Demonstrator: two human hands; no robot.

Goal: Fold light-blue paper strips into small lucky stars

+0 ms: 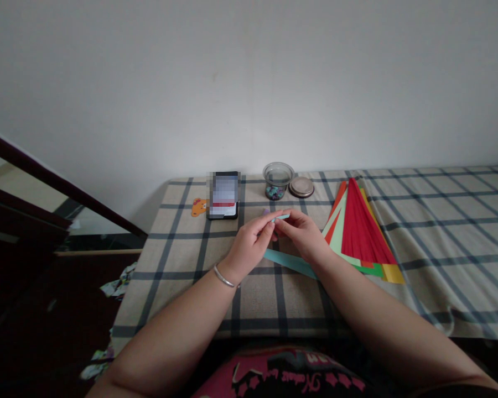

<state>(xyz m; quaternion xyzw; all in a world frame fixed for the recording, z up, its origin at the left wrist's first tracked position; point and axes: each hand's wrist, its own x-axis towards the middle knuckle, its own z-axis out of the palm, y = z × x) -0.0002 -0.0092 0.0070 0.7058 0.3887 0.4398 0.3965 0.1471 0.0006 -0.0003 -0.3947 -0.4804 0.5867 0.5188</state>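
Fingertips of the left hand (251, 242) and right hand (301, 235) are pinching a thin light-blue paper strip (288, 261) above the checked tablecloth (182, 265), its tail trailing on the cloth. Long red, green and yellow paper strips (363, 235) are lying fanned just right of the hands, a clear plastic jar (278, 180) behind.

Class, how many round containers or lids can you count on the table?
2: a clear jar at the table's far edge, and a lid lying just right of it. None seem hidden.
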